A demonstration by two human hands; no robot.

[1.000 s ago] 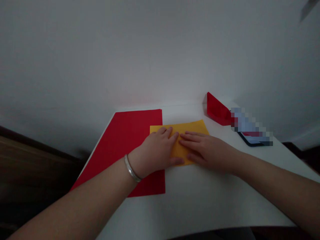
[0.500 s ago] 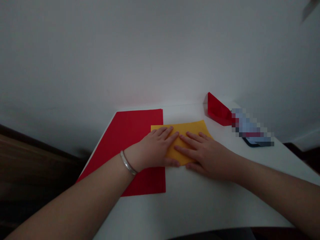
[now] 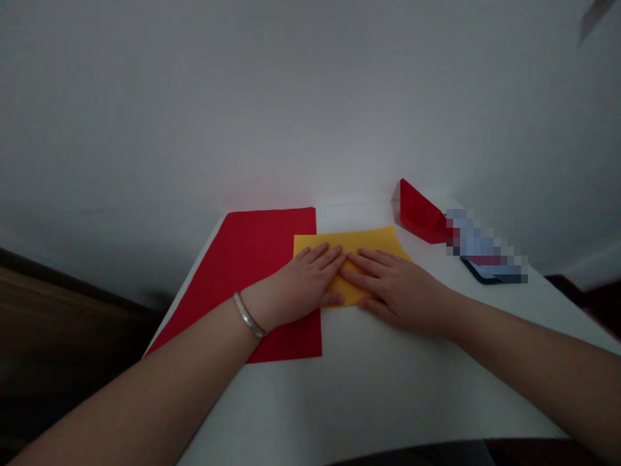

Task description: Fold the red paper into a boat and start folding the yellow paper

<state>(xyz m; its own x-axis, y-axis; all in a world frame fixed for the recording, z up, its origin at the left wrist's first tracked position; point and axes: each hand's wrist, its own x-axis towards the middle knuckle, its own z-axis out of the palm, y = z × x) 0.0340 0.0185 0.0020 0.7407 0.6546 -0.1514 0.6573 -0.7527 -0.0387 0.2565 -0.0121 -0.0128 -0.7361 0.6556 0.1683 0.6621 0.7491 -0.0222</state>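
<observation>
A sheet of yellow paper (image 3: 359, 238) lies across the middle of the white table, its left part overlapping the red paper (image 3: 252, 246). Flat on the yellow paper's left half rests my left hand (image 3: 310, 281), fingers stretched out, a silver bangle on its wrist. My right hand (image 3: 395, 288) presses on the right half with its fingers spread. The fingertips of both hands nearly meet at the paper's middle. Much of the yellow paper is hidden under the hands.
A folded red paper shape (image 3: 420, 213) stands at the back right. Beside it lies a dark flat object (image 3: 480, 272), mostly blurred out by pixels. The white table (image 3: 388, 388) backs against a pale wall (image 3: 310, 103). Brown wood (image 3: 58, 317) shows at the left.
Both hands stay flat on the yellow paper and have shifted slightly; the fingers of my right hand are closer together. The view has tilted a little.
</observation>
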